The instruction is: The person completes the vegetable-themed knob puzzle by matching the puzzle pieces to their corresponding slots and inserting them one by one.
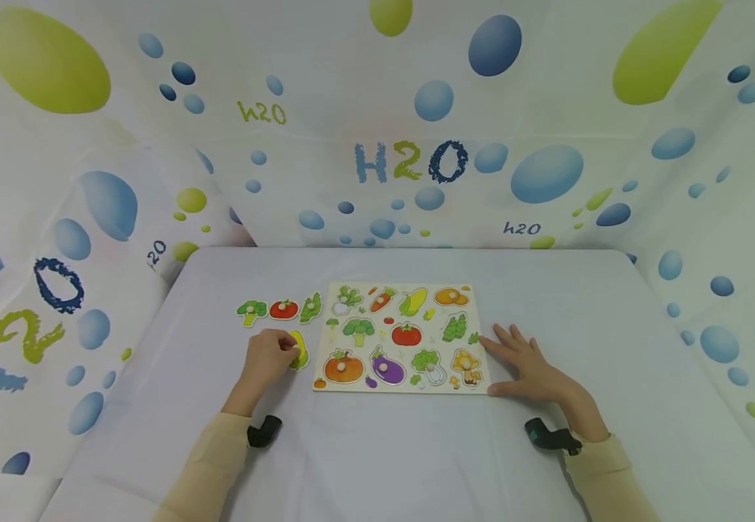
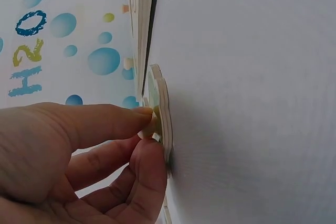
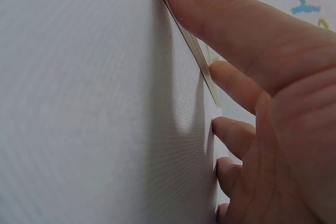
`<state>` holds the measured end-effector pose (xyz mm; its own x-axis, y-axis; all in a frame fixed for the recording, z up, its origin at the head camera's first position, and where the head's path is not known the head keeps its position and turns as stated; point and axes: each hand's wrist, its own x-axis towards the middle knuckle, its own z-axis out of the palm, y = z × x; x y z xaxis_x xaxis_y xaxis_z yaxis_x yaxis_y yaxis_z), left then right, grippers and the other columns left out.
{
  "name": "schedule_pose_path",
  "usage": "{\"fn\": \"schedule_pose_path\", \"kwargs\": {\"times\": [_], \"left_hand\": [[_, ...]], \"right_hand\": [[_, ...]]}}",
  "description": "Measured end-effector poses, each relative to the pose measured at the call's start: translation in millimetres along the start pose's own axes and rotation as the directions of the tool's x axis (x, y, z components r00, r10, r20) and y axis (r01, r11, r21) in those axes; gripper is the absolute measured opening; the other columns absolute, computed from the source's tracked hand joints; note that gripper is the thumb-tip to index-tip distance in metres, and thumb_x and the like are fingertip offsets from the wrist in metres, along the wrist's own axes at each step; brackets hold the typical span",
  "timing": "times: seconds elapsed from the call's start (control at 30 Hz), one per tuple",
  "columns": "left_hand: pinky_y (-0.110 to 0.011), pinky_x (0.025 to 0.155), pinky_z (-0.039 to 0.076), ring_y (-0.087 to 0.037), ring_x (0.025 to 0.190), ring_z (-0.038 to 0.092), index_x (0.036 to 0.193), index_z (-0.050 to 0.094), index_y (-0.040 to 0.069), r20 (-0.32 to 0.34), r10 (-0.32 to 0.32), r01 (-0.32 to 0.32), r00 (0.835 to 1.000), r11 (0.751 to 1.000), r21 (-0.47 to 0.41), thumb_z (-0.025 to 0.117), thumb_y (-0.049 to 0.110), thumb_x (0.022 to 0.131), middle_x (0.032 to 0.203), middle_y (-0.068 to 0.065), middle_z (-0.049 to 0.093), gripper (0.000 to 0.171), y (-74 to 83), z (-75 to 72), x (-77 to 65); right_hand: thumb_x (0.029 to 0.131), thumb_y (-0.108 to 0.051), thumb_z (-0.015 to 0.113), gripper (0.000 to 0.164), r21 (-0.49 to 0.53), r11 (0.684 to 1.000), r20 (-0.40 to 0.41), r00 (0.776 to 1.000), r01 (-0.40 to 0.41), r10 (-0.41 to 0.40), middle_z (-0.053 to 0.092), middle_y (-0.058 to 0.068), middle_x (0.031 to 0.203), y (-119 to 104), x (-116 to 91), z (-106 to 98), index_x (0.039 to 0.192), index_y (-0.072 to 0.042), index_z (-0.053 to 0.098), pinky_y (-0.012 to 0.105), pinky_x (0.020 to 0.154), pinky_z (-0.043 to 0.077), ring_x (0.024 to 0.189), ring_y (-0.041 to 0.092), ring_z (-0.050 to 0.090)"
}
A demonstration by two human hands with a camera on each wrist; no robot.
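Head view: the left hand (image 1: pixel 269 355) has its fingers (image 2: pixel 149 171) and thumb pinched together on the small knob (image 2: pixel 149 128) of the corn (image 1: pixel 301 359), just beside the left edge of the board (image 1: pixel 380 333). Whether the corn is lifted off the desk (image 1: pixel 390 449) I cannot tell. Broccoli (image 1: pixel 251 312), tomato (image 1: pixel 283 309) and peas (image 1: pixel 311 307) sit in a row just beyond that hand. Right hand (image 1: pixel 530 370) has its fingers spread and relaxed, gripping nothing; its thumb touches the board's near right corner and its index fingertip the right edge. Along the board's near row are pumpkin (image 1: pixel 343 375), eggplant (image 1: pixel 390 373), greens (image 1: pixel 435 377) and mushrooms (image 1: pixel 465 355).
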<state>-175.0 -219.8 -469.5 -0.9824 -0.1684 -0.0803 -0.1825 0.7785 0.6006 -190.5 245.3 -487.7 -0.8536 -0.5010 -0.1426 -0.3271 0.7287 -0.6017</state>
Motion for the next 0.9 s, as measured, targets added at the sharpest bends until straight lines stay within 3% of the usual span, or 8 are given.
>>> {"fn": "schedule_pose_path", "kwargs": {"times": [0.57, 0.9], "left_hand": [[-0.028, 0.058, 0.045, -0.021, 0.070, 0.055, 0.087, 0.069, -0.005, 0.017, 0.019, -0.020, 1.000, 0.999, 0.030, 0.068, 0.004, 0.083, 0.075, -0.012, 0.064, 0.009, 3.4, -3.4, 0.5], [-0.025, 0.057, 0.044, -0.022, 0.070, 0.054, 0.089, 0.070, -0.005, 0.014, 0.068, -0.068, 0.998, 0.998, 0.013, 0.066, 0.002, 0.081, 0.077, -0.013, 0.065, 0.011, 14.5, -18.9, 4.7]], "right_hand": [[0.076, -0.043, 0.079, 0.090, -0.015, 1.000, -0.009, 1.000, 0.011, -0.011, 0.014, 0.028, 0.159, 0, 1, 1, 0.150, -0.011, 0.038, 0.072, 0.109, -0.005, 0.145, 0.053, -0.003], [0.075, -0.042, 0.080, 0.091, -0.014, 1.000, -0.004, 1.000, -0.008, 0.008, 0.014, 0.026, 0.160, 1, 1, 1, 0.150, -0.011, 0.038, 0.071, 0.111, -0.006, 0.147, 0.051, -0.004]]}}
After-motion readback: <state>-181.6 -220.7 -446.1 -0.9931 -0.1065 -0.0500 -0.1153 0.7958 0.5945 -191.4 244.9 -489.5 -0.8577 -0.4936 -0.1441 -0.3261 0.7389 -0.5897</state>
